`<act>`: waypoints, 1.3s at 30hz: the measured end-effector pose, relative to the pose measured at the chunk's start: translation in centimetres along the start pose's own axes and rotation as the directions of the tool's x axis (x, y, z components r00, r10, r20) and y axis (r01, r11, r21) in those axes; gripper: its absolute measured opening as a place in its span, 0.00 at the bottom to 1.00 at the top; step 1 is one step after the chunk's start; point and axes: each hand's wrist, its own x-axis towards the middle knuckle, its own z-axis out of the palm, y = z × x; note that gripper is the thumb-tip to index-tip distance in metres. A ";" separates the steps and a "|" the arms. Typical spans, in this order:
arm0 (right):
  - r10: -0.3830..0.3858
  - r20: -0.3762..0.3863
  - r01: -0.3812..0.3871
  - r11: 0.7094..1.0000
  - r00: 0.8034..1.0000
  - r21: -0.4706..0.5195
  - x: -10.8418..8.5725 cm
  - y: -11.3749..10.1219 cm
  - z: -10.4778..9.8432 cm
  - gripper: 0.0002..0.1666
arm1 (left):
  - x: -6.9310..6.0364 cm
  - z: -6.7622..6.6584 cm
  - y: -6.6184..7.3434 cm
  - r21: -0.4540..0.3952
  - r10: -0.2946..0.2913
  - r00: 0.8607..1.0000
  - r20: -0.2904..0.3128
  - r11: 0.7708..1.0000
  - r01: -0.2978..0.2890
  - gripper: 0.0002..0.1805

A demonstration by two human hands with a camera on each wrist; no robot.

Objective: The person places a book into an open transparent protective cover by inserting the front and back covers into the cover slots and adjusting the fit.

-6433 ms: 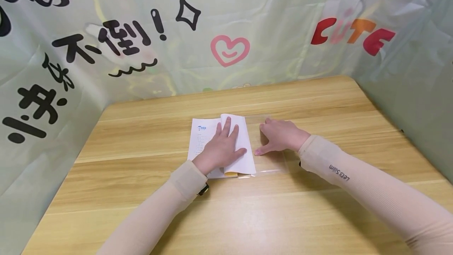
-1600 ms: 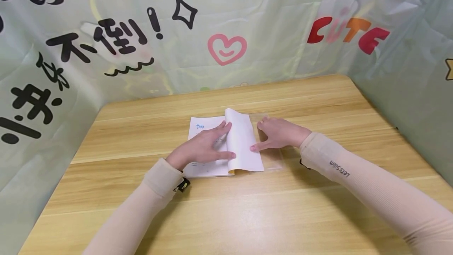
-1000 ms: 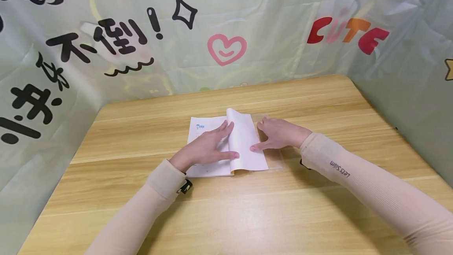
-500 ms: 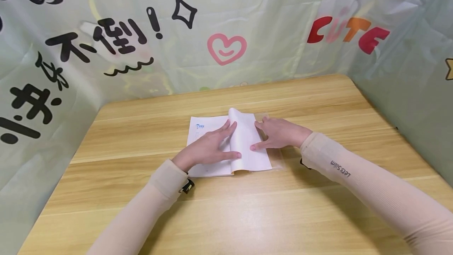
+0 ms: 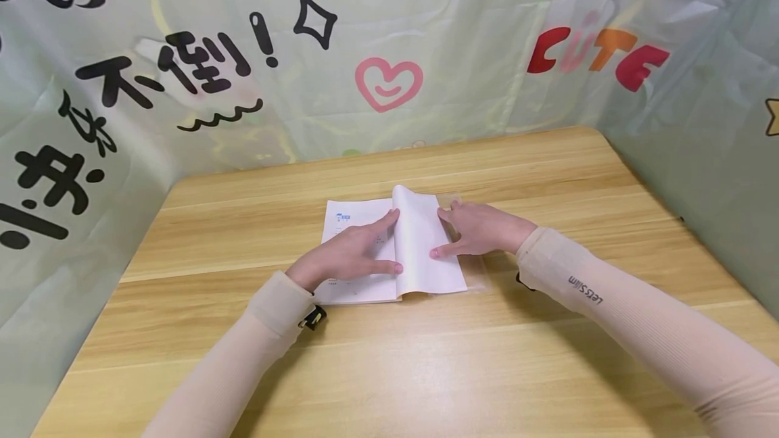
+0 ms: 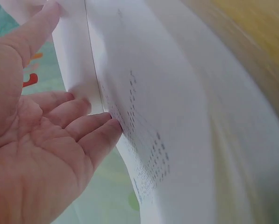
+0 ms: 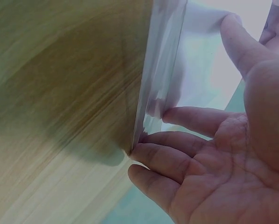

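Observation:
A thin booklet lies on the table with a printed page on the left and a blank white leaf curving up along the fold to its right. Clear plastic film sticks out past the leaf's right edge. My left hand rests on the printed page, thumb and fingertips touching beside the fold. In the left wrist view, the left hand has extended fingers against the paper. My right hand spreads over the leaf's right edge and the film. In the right wrist view, its fingertips touch the film's edge.
The wooden table has a rounded far corner at the right. A printed cloth hangs behind and along both sides. Both forearms wear pale sleeves, with a dark strap at the left wrist.
Since the oldest frame, my left hand has moved off the white leaf onto the printed page. The leaf has shifted right over the film. Lately the left hand slid slightly left.

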 end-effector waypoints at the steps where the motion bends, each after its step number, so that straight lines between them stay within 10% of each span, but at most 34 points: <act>1: 0.001 -0.001 -0.001 1.000 1.000 0.001 0.0 0.0 0.0 0.61 | 0.0 0.0 0.0 -0.001 0.000 1.000 0.000 1.000 0.000 0.58; 39: 0.016 0.000 -0.016 1.000 1.000 0.012 0.2 0.1 0.2 0.61 | 1.7 1.3 1.9 0.159 -0.021 0.998 0.058 0.987 0.012 0.53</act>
